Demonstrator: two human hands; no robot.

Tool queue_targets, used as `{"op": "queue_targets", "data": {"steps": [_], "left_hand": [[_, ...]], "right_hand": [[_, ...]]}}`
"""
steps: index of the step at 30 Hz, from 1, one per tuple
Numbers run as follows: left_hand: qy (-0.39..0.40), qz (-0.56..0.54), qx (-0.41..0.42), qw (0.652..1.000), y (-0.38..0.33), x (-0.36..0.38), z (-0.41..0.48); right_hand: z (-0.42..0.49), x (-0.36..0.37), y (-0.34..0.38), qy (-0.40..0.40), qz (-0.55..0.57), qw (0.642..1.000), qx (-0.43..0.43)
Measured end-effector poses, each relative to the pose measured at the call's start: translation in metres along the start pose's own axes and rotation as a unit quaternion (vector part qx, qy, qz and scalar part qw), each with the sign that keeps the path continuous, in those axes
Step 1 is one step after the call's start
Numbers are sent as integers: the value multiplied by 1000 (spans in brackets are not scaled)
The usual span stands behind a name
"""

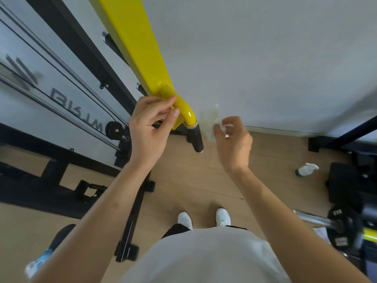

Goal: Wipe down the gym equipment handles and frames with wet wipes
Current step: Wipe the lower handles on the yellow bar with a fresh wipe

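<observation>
While beside black grip (197, 138), right-hand (233, 144) wipe (209, 123).

A plain pale grey wall (275, 58) met a light wooden plank floor (183, 180) along a thin baseboard. Soft, even light filled the room. A small white-capped bottle (306, 170) lay on the floor near black machine bases.

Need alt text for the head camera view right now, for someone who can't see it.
A person's right hand holds a white wet wipe beside the black grip of a yellow gym bar, while the left hand touches the bar's bend. White shoes stand on a wooden floor below.
</observation>
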State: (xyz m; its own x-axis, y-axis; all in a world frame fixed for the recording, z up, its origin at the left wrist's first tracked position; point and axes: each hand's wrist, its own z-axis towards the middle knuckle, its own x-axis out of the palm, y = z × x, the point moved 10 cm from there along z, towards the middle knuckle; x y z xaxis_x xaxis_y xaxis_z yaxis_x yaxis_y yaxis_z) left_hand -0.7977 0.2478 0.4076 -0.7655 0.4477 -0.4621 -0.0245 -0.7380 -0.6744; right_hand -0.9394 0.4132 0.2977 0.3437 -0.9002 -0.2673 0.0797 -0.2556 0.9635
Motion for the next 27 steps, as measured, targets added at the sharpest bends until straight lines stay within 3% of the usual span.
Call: {"op": "queue_targets", "data": {"steps": [3,9,12,20,27], "left_hand": [[1,-10,-11,1000,1,1,-1],[-13,-37,-35,999,4,-1,-4],[-11,-37,-44,998,6,-2,-5],[-6,-54,-53,997,6,1,-7],[-15,-82,-113,990,10,4,-11]], "right_hand": [[-21,29,20,92,67,992,-45],[-20,33,10,197,187,962,-28],[-17,37,16,199,159,964,-74],[-7,50,20,107,47,974,-193],[-9,69,-37,140,-3,981,-132]]}}
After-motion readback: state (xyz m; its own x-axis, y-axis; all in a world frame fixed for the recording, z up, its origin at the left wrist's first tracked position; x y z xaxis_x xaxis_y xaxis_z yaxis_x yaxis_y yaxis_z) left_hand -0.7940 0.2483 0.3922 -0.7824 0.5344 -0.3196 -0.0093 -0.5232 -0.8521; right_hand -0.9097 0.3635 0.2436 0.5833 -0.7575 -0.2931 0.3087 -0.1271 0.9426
